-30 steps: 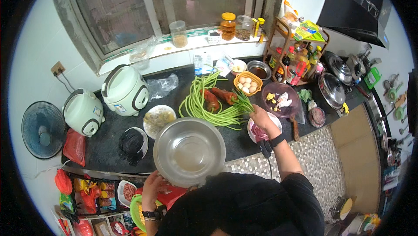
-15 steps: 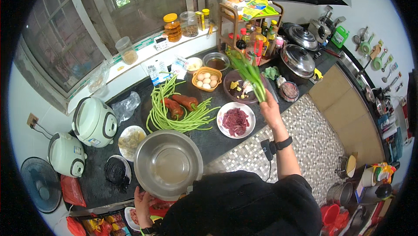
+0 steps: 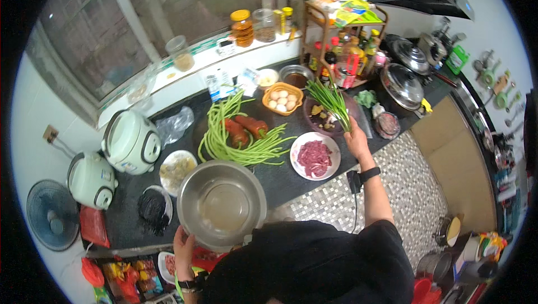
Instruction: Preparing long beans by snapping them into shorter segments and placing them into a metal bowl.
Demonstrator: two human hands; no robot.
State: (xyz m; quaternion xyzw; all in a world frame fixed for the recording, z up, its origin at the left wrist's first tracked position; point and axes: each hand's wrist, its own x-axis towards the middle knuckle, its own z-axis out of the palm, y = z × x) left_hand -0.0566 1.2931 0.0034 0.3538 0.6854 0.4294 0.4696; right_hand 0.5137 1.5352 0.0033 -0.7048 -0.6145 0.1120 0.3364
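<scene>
In my right hand (image 3: 357, 137) is a bunch of green onions (image 3: 330, 99), gripped at its lower end, leaves pointing away to the upper left. The bunch hangs over a clear bowl (image 3: 338, 130) holding garlic and other small pieces. Nearer me stands a white plate of sliced raw red meat (image 3: 315, 158). My left hand (image 3: 184, 246) is closed at the near-left rim of a wide metal basin (image 3: 255, 203) with a little cloudy liquid inside. Behind the basin lie long green beans (image 3: 216, 144) with red peppers (image 3: 255, 127) among them.
An orange basket of eggs (image 3: 283, 101) and a bowl of dark liquid (image 3: 297, 76) stand farther back. Two rice cookers (image 3: 131, 141) and a plate of pale food (image 3: 176, 171) are at left. Lidded pots (image 3: 402, 86) stand at right, beyond a bottle rack (image 3: 307, 35).
The view has shifted, so the counter sits slightly right and higher. My right hand has tilted the green onions lower over the clear bowl. My left hand stays by the basin's rim.
</scene>
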